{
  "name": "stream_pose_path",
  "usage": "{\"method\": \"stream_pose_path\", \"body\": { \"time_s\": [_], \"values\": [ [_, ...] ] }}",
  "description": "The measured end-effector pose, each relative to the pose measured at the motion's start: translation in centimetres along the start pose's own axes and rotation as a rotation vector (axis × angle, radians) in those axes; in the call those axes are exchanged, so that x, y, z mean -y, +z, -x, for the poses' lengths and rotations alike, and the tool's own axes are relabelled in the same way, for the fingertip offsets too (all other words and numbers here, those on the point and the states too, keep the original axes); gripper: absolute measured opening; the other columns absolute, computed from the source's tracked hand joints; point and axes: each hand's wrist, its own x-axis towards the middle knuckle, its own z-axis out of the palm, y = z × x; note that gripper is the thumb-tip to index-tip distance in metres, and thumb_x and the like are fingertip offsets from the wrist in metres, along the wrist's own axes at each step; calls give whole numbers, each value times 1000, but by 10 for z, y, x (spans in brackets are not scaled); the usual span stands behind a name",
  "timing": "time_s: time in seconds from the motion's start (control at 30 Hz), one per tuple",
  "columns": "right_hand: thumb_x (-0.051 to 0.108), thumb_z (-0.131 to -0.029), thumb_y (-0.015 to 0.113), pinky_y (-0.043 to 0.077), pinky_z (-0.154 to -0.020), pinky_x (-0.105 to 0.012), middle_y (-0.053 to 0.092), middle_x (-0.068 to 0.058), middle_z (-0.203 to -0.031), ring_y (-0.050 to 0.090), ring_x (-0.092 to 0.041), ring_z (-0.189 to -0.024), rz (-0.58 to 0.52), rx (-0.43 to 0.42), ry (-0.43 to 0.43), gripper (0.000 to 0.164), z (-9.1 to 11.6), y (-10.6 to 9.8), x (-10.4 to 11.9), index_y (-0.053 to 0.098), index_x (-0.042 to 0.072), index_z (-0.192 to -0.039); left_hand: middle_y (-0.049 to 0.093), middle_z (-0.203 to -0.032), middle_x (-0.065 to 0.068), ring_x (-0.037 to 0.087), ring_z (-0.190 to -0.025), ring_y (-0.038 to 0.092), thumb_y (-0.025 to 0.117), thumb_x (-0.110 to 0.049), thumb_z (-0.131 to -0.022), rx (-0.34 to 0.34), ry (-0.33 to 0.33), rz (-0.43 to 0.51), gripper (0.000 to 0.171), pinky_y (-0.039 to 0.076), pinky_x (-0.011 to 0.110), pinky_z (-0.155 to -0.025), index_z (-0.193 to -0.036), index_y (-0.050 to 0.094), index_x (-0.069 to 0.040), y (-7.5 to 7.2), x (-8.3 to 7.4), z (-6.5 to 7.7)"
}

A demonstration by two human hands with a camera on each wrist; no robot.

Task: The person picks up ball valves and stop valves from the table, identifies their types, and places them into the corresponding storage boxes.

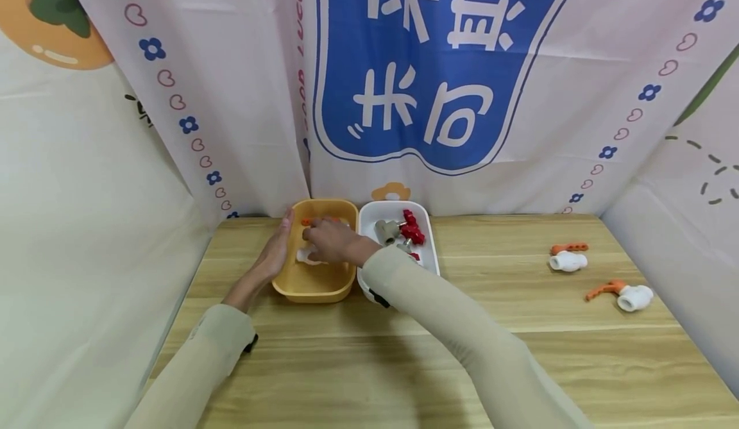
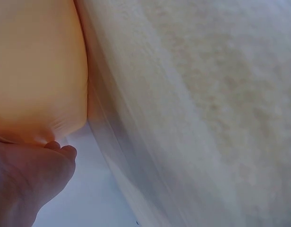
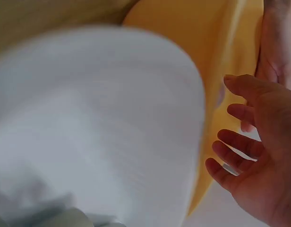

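Right hand (image 1: 337, 240) is down in the yellow bin (image 1: 314, 283), left of center in the frame; that grip's loosely spread, nothing visible in it. White valve (image 1: 303, 256) lies in there just beside it, long axis roughly left-right, one end facing left. Left hand (image 1: 276, 252) rests fairly straight-fingered on the bin's left side. The backdrop (image 1: 254, 83) up top reads "LUCK" in pink, plus white 未 and 可 on blue.
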Motion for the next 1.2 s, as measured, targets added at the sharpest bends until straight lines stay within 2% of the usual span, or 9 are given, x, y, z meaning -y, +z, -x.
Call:
{"method": "stream_pose_path", "body": {
  "time_s": [0.2,0.43,0.63,0.77,0.93,1.2],
  "values": [
    [42,-104,69,51,-105,-37,63,-5,-137,58,-23,-122,74,-6,27,49,8,-11,0,65,15,-144,-12,-178,4,31,-164,-11,2,-49,-115,10,-2,11,65,-6,57,-131,-170,-6,-16,0,-1,2],
    [43,-104,67,50,-112,-40,59,-6,-147,56,-24,-131,61,2,54,55,19,-21,1,60,15,-151,-11,-178,6,34,-163,-10,3,-46,-115,0,-6,2,63,-6,58,-131,-170,-4,-15,1,2,-1],
    [43,-104,67,48,-116,-43,56,-7,-150,57,-26,-134,47,-21,49,60,33,-31,-2,53,17,-156,-10,-178,2,31,-164,-8,4,-52,-114,-14,-11,-7,67,-5,57,-131,-171,-3,-17,2,2,0],
    [41,-103,70,46,-118,-43,57,-8,-151,56,-27,-134,44,-46,38,60,43,-37,-5,54,17,-156,-11,-178,2,30,-164,-10,3,-54,-113,-8,-13,-7,68,-6,56,-131,-171,-4,-17,2,3,-2],
    [40,-102,71,47,-117,-45,60,-8,-150,55,-28,-136,62,-81,21,57,54,-40,-9,57,16,-152,-11,-178,5,32,-164,-9,2,-53,-113,-14,-14,-32,69,-6,56,-131,-171,-3,-16,1,2,0],
    [44,-101,71,53,-107,-42,64,-6,-139,61,-26,-123,26,-153,6,51,78,-47,-20,64,18,-144,-11,-178,6,36,-164,-8,2,-52,-114,-23,-4,-58,69,-5,56,-131,-171,-2,-13,1,1,0]
  ]
}}
